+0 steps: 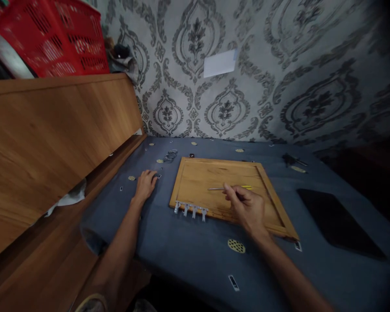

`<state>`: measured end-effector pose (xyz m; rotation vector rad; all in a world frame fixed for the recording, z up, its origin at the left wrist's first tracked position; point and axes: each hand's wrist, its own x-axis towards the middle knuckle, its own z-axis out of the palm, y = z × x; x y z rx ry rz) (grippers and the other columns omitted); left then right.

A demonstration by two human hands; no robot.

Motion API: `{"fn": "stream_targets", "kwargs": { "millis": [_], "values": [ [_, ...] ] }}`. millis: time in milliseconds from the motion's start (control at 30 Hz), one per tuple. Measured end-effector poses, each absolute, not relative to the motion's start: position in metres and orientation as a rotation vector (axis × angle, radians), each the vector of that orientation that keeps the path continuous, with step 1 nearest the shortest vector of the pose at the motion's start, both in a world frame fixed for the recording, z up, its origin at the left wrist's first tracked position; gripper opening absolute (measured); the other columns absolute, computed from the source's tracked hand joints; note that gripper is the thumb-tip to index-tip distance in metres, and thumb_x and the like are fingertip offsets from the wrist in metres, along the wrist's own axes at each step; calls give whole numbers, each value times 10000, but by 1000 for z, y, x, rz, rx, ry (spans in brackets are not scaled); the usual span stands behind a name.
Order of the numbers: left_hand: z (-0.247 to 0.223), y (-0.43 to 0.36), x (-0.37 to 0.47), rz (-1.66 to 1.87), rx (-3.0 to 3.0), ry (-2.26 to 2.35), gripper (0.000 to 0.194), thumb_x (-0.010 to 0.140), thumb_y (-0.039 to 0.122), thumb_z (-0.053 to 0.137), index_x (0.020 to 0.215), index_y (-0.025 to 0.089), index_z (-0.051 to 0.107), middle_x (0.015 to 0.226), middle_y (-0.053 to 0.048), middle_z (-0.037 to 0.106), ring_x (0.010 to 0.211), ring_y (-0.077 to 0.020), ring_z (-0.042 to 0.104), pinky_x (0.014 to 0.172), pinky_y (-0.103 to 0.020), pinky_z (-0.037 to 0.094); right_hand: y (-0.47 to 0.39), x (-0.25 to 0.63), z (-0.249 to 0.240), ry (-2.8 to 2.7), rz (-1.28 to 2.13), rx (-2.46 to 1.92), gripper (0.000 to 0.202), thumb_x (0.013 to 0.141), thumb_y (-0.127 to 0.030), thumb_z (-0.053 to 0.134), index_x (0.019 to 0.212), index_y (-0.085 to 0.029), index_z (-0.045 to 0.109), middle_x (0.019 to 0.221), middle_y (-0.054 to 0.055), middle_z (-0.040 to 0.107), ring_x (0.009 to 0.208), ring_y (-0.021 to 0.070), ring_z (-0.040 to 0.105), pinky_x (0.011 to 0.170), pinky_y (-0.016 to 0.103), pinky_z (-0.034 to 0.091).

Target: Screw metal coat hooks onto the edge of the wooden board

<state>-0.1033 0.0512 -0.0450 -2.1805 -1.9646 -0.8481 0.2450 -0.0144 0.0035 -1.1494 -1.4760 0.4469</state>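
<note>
A screwdriver (216, 189) with a thin metal shaft and a yellow handle is held in my right hand (248, 210), its shaft pointing left. Below it lies a framed wooden panel (211, 177) on the blue patterned sheet. Several small grey metal fittings (194, 211) sit in a row along the panel's front edge, towards its left corner. To the left of the panel, my left hand (146, 184) rests on the sheet with fingers stretched out and nothing visible in them. Tiny dark bits, too small to name, lie by its fingertips.
A pile of grey metal pieces (170, 156) lies behind my left hand. A small black object (191, 155) sits behind the panel. At the right are a black flat slab (339, 223) and a dark tool (289, 160). A wooden headboard (61, 125) with a red basket (58, 39) borders the left.
</note>
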Motion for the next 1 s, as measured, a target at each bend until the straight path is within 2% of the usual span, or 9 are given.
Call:
{"fn": "stream_targets", "kwargs": {
  "millis": [267,367,433,567,800,1000],
  "values": [
    [-53,58,-103,-702,-2184,-2081,219,1017,252,596,1172,215,745,1189,-116,728,1161,-293,658,1052,-473,528,-12,245,-7,-1603,335,-1104,639,977,-691,517,563,-208,581,487,-11,514,456,121,478,482,263,359],
    [-47,86,-101,-696,-2186,-2089,251,1034,303,618,1239,182,697,1232,-116,705,1134,-262,677,1019,-477,565,-11,247,-9,-1627,282,-1094,629,1000,-665,496,577,-207,580,502,-10,523,470,125,494,498,264,364],
    [-41,111,-98,-701,-2204,-2072,353,1024,375,658,1317,177,643,1335,-117,656,1143,-252,676,975,-474,598,-10,248,-9,-1652,251,-1084,628,1014,-649,483,574,-209,569,502,-11,521,465,123,494,497,264,361],
    [-37,154,-92,-708,-2230,-2046,373,1023,380,660,1337,181,631,1353,-121,645,1147,-255,674,966,-473,603,-8,250,-9,-1689,156,-1063,618,1041,-594,478,560,-213,549,488,-19,510,436,112,458,480,264,337],
    [-45,174,-105,-701,-2301,-2007,359,1025,378,657,1327,185,638,1350,-119,647,1145,-251,674,968,-468,602,-9,255,-6,-1730,12,-1037,517,1060,-464,523,614,-212,597,510,-18,558,436,119,530,483,252,378],
    [-50,177,-119,-713,-2393,-1942,377,1020,380,664,1335,175,631,1344,-120,648,1143,-256,676,962,-474,604,-10,255,-4,-1771,-93,-1014,481,1076,-418,514,657,-212,631,541,-8,614,445,127,577,492,255,402]
  ]
}}
